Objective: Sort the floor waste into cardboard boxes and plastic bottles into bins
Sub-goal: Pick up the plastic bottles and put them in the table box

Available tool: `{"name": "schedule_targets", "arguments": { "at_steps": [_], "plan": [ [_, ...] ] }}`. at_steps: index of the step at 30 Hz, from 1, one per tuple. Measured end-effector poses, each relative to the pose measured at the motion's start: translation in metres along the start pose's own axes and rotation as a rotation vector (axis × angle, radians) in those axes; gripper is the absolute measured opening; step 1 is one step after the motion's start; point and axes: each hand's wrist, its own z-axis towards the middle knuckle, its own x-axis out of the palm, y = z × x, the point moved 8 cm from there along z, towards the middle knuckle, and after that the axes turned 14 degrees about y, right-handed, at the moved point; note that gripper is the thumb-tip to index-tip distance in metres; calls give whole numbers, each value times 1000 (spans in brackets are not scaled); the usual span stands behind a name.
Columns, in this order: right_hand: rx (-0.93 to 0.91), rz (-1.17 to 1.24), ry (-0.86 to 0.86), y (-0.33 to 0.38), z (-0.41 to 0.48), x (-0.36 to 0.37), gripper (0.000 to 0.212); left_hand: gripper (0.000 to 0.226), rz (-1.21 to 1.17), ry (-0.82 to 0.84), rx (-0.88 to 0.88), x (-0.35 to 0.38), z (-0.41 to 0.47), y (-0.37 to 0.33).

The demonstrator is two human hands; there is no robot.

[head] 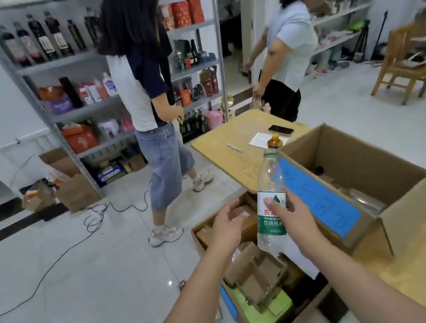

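The right hand (293,221) grips a clear, green-labelled plastic water bottle (271,208) upright just beside a blue-labelled open cardboard box (354,151), while the left hand (228,224) hovers open and empty; next, probably, the bottle must be lowered in.

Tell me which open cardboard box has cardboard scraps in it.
The lower box under the left hand, stuffed with brown cardboard pieces. The larger box to its right carries a big blue sheet instead.

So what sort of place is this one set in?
Likely a small shop or stockroom: metal shelving stocked with dark bottles and packaged goods, plus an open cardboard box with a blue label for sorting.
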Motion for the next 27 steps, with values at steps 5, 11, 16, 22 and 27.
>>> {"name": "schedule_targets", "arguments": {
  "at_steps": [5,11,16,22,27],
  "plan": [
    [-26,8,-116,23,22,-58,55,39,47,82,54,48,50,-43],
    [-32,-71,-274,36,15,-122,28,42,41,254,78,109,100,-61],
    [-27,-149,-448,38,4,-188,35,37,77,360,53,147,133,-60],
    [-11,-164,-525,46,12,-261,43,41,120,415,-6,188,155,-59],
    [54,-317,-523,52,38,-304,57,40,155,379,-37,220,181,-61]
  ]
}}
